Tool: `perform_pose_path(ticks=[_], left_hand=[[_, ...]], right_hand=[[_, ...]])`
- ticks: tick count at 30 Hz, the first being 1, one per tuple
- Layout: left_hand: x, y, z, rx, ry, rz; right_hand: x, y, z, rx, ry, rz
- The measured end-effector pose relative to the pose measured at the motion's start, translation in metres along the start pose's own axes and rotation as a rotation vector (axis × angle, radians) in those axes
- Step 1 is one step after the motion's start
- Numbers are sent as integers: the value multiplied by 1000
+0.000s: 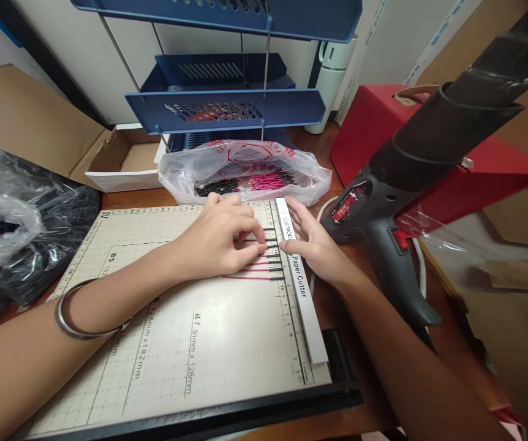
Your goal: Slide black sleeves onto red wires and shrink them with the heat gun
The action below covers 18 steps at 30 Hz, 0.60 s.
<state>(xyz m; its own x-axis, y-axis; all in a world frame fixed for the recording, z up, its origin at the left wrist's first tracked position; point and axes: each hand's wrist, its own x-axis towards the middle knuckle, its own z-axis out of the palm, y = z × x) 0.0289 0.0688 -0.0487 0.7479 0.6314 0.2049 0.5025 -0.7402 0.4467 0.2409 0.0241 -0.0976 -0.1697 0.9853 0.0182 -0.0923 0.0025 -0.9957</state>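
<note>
Several thin pink wires with black sleeved ends (257, 278) lie side by side across the paper cutter (231, 343), their ends close to its ruler edge. My left hand (227, 236) rests over them, thumb and forefinger pinched on a wire near its black end. On the other side, my right hand (316, 245) is at the white strip (301, 285) marked "Paper Cutter". Its thumb lies across the strip with the tip by the wire ends, while the fingers are along the strip's far side. My left palm hides the rest of the wires.
Behind the cutter lies a clear plastic bag (176, 177) holding black and pink wires (271, 179). A heat gun (383, 202) stands at right before a red box (360, 122). A blue rack (227, 110), an open carton (126, 177) and black bagged items (62, 239) surround the board.
</note>
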Motion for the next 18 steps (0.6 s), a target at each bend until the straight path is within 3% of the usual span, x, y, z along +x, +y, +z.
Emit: perform_pose_path(ticks=[18], left_hand=[[1, 1, 0, 23, -29, -11]], right_hand=[[1, 1, 0, 5, -16, 9]])
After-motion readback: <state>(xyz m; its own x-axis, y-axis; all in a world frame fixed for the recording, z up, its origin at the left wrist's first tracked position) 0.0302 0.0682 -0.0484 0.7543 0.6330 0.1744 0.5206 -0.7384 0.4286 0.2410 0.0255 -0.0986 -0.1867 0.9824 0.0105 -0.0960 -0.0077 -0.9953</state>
